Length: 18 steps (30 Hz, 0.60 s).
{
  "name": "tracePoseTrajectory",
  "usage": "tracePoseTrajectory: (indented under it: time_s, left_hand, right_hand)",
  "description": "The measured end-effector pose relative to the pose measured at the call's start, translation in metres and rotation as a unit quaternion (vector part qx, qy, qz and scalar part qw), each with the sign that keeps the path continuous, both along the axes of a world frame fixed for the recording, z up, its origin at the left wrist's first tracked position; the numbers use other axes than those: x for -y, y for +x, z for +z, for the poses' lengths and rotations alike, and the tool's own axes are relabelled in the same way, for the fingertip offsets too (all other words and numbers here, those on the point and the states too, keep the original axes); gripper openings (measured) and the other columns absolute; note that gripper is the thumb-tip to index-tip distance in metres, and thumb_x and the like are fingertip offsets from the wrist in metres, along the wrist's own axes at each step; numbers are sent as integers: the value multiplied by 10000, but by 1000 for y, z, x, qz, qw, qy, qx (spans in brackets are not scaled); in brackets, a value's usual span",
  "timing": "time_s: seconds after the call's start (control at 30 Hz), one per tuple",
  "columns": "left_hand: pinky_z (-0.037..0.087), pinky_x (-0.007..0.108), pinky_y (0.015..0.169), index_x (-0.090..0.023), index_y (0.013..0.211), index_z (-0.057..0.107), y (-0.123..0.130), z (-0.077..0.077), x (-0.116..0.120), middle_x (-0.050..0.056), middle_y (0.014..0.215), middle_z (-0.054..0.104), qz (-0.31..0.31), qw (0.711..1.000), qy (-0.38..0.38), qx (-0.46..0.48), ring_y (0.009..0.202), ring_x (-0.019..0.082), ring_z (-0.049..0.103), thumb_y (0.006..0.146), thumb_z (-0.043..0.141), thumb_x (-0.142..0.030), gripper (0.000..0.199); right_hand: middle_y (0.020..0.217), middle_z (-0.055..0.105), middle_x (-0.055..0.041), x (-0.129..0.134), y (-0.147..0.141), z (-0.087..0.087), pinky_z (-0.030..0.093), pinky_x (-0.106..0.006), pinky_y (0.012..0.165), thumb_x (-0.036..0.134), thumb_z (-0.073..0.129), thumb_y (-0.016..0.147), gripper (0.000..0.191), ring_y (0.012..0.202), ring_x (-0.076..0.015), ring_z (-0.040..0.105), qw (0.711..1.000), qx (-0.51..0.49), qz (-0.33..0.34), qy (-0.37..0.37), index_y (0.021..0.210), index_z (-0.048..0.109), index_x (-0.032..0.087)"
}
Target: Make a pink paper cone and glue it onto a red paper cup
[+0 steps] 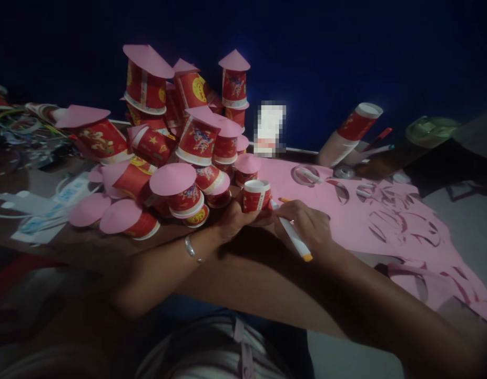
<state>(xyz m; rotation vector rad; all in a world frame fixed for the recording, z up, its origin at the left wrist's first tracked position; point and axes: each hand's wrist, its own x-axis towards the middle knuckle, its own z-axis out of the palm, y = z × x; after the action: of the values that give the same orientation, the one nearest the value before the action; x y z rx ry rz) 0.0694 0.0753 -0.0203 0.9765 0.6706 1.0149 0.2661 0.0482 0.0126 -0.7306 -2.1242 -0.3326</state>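
My left hand (234, 220) is closed round the lower part of a small red paper cup (250, 200) with a white rim, its open end facing up. A thick white marker (291, 236) with an orange end sits in the closed fingers of my right hand (310, 223). Its front end points at the cup's right side; whether it touches the cup I cannot tell. Just left of the cup, several red paper cups with pink paper cones on them, one being a cone-topped cup (186, 197), are heaped upside down or on their sides.
Pink paper sheets (283, 176) with cut-out holes cover the right of the table (212, 273). Behind them lean a stack of red cups (356, 126) and several pens. A white power strip (20, 202) and a tangle of shiny strips (24, 137) lie at the left.
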Motion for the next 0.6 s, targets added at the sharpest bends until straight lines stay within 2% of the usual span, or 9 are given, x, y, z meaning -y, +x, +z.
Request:
tracePoseTrajectory:
  time_s: [0.27,0.43,0.6]
  left_hand:
    - [583,537,1032,-179,1155,650,-1,-1,0,122,1158,759,5,1000,-3,10,1094,324,745,652,957,-502,672]
    - [600,522,1000,-184,1166,642,-1,-1,0,113,1166,762,-14,1000,-6,21,1094,319,750,694,935,-483,632]
    - [573,514,1019,-162,1190,661,-2,0,-2,140,1176,779,17,997,23,-71,1089,326,749,666,948,-458,666]
  right_hand:
    - [883,743,-44,-1,1,-3,572,-272,620,81,664,948,176,755,-173,724,1000,3,-2,-4,1093,615,165]
    - [891,755,-22,0,3,-6,590,-276,629,103,664,951,190,765,-171,739,1000,-10,-8,-22,1111,637,202]
    - [932,774,-66,6,3,-1,619,-289,683,94,716,920,236,823,-190,758,999,-10,30,5,1138,653,157]
